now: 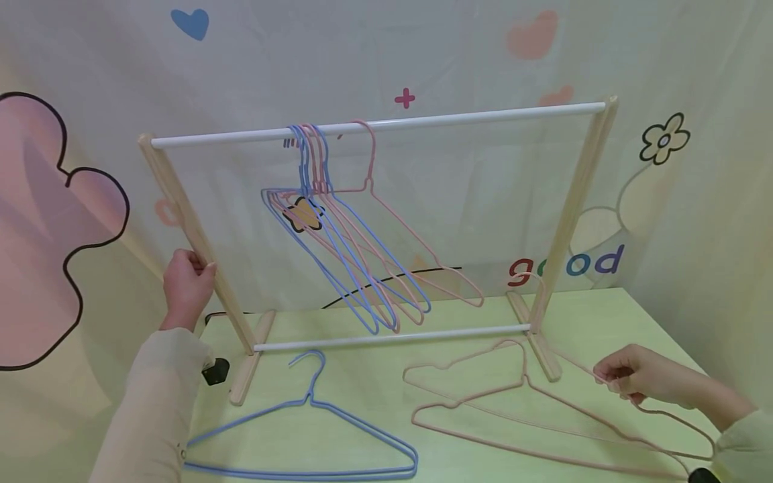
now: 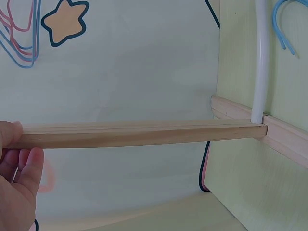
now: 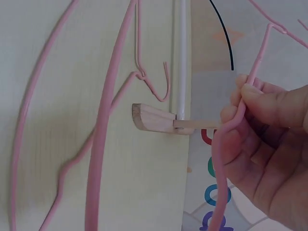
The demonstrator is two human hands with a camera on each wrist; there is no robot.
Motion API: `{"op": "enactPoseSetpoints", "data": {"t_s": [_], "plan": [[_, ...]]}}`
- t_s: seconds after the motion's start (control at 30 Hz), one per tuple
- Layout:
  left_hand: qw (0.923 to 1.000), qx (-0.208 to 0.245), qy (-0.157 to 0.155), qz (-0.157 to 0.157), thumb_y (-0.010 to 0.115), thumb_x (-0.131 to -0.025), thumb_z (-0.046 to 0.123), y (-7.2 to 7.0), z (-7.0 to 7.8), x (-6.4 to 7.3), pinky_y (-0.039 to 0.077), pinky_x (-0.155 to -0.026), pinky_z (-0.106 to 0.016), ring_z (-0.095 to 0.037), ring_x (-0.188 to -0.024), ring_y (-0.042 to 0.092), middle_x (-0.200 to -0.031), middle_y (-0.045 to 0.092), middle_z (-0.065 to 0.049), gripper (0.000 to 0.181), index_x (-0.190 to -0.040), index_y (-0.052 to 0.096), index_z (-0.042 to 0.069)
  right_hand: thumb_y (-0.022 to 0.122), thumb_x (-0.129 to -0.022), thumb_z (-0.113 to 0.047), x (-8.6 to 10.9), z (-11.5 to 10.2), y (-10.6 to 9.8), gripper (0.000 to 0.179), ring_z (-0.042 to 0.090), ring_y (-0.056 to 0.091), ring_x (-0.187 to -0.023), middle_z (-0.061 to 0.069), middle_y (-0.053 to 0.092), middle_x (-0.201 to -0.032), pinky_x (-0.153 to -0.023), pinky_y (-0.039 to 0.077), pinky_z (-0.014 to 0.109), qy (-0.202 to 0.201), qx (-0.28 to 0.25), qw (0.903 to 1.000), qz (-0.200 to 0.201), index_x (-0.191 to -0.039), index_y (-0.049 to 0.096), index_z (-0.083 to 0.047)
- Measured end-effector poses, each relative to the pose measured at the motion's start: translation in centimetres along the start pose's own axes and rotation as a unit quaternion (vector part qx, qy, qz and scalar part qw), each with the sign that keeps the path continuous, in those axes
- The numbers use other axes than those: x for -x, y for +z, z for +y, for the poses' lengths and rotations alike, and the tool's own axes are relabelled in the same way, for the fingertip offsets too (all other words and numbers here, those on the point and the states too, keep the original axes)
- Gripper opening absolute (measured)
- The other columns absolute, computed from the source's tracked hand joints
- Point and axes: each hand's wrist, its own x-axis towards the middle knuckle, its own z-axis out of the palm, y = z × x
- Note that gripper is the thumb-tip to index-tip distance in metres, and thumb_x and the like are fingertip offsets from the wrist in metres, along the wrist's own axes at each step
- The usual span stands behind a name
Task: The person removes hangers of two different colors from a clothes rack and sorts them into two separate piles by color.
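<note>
A wooden rack with a white top rail point(image 1: 483, 118) stands on the table. My left hand point(image 1: 188, 285) grips its left wooden post point(image 1: 181, 205), fingers and thumb on either side in the left wrist view. At the right, my right hand point(image 1: 655, 376) pinches one shoulder of a pink hanger point(image 3: 220, 168) between thumb and fingers. That hanger is raised above the table, its hook up in front of the right post point(image 1: 570, 215). Below it, another pink hanger point(image 1: 525, 380) lies on the table. Several blue and pink hangers point(image 1: 370, 154) hang from the rail, left of its middle.
Blue hangers point(image 1: 311, 397), seemingly stacked, lie at the table's front left. A white lower rail point(image 1: 392, 338) joins the rack's wooden feet point(image 1: 243, 382). Behind the rack hangs a printed curtain point(image 1: 459, 60). The table's right edge point(image 1: 670, 342) runs behind my right hand.
</note>
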Motion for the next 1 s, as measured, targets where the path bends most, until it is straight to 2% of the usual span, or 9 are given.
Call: {"op": "enactPoseSetpoints", "data": {"t_s": [0.47, 0.6, 0.8, 1.0], "plan": [[1.0000, -0.005, 0.001, -0.006, 0.048, -0.088, 0.016, -0.2, 0.2, 0.1, 0.040, -0.073, -0.038, -0.032, -0.088, 0.049, -0.098, 0.050, -0.021, 0.031, -0.107, 0.041, -0.008, 0.044, -0.081, 0.007, 0.4, 2.4, 1.2, 0.011, 0.001, 0.041, -0.051, -0.008, 0.043, -0.064, -0.044, 0.035, 0.015, 0.041, -0.021, 0.9986, -0.024, -0.084, 0.055, 0.008], [1.0000, -0.006, 0.003, -0.004, 0.048, -0.088, 0.017, -0.2, 0.2, 0.2, 0.039, -0.072, -0.038, -0.032, -0.088, 0.049, -0.097, 0.050, -0.021, 0.031, -0.107, 0.041, -0.007, 0.044, -0.079, 0.007, 0.3, 3.5, 1.2, 0.010, 0.001, 0.040, -0.051, -0.009, 0.042, -0.062, -0.044, 0.036, 0.015, 0.048, -0.021, 0.9983, -0.025, -0.085, 0.051, 0.013], [1.0000, -0.004, -0.004, -0.006, 0.047, -0.089, 0.017, -0.2, 0.1, 0.0, 0.040, -0.072, -0.036, -0.032, -0.089, 0.049, -0.099, 0.050, -0.021, 0.031, -0.108, 0.041, -0.007, 0.045, -0.076, 0.007, -0.4, 5.0, 1.3, 0.012, 0.001, 0.038, -0.050, -0.009, 0.041, -0.062, -0.042, 0.033, 0.016, 0.059, 0.015, 0.9980, 0.018, -0.084, 0.051, 0.014], [1.0000, -0.006, -0.005, 0.000, 0.048, -0.088, 0.016, 0.0, 0.0, -0.1, 0.040, -0.073, -0.035, -0.031, -0.089, 0.049, -0.098, 0.050, -0.020, 0.031, -0.107, 0.041, -0.007, 0.047, -0.075, 0.006, -1.5, 7.0, 1.5, 0.015, 0.001, 0.036, -0.046, -0.009, 0.041, -0.057, -0.041, 0.031, 0.013, 0.089, 0.055, 0.9922, 0.067, -0.084, 0.058, 0.010]]}}
